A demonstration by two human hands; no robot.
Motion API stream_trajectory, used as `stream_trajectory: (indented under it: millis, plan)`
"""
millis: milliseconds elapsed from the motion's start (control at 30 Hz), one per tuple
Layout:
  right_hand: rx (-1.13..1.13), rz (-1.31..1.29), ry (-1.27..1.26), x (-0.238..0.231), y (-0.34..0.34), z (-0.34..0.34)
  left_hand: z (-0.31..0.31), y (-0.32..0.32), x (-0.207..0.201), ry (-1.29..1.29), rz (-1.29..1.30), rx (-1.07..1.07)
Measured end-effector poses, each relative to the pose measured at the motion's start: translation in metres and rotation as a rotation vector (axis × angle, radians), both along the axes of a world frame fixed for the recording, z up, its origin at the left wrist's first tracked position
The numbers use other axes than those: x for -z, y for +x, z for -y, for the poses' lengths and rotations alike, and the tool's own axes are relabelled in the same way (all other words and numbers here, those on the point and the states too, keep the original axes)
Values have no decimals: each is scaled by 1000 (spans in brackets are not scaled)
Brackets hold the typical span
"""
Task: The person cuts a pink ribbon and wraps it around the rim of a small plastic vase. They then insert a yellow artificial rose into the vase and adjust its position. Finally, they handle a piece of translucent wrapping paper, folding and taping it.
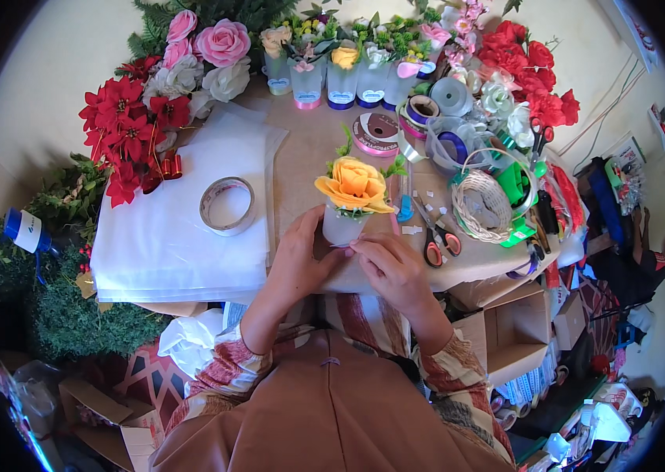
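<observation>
Brown table [301, 149]; pale wall [57, 94]; left grip [301, 256] holds flower cup [342, 228]; right grip [397, 273] narrow at its base

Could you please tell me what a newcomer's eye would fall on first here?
Probably the orange flower in its frosted cup, near the table's front edge, held in the left fingers with the right fingers at its base. Next might come the bright red flowers at the table's left, then the row of decorated cups along the back.
</observation>
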State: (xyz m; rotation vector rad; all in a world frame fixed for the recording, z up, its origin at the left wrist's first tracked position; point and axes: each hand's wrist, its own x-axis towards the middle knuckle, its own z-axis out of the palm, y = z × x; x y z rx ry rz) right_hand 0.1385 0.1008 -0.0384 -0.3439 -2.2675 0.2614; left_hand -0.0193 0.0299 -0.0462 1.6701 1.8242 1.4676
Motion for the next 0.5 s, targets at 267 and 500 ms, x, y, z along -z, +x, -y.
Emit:
stream_trajectory:
  millis: [267,500]
  plan:
    - [-10,44,13,-6,-2,-1,-1,0,2,7,-14,-2]
    - [-7,96,-8,-8,-1,-1,1,-2,0,-90,31,46]
